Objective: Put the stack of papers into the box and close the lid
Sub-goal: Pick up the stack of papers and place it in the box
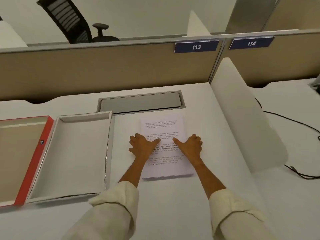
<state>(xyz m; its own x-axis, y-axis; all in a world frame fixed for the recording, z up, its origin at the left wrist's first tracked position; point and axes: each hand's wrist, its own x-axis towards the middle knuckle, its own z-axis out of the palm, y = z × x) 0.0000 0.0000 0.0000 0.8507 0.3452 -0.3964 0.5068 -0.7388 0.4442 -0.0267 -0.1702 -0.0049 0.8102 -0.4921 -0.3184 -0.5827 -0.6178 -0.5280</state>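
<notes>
Open-plan office, cubicle row. Low beige fabric partition [103, 71] with grey metal trim ran across desk's far edge. Two navy number plates hung on it: "113" [196, 47] and "114" [251, 43], so numbered workstations. White curved side divider [237, 108] split this white laminate desk [173, 205] from neighbouring one. Grey metal cable hatch [141, 103] sat flush in desktop. Black mesh-back swivel chair with armrest [72, 19] stood beyond partition. Black cables [294, 122] trailed across next desk.
</notes>
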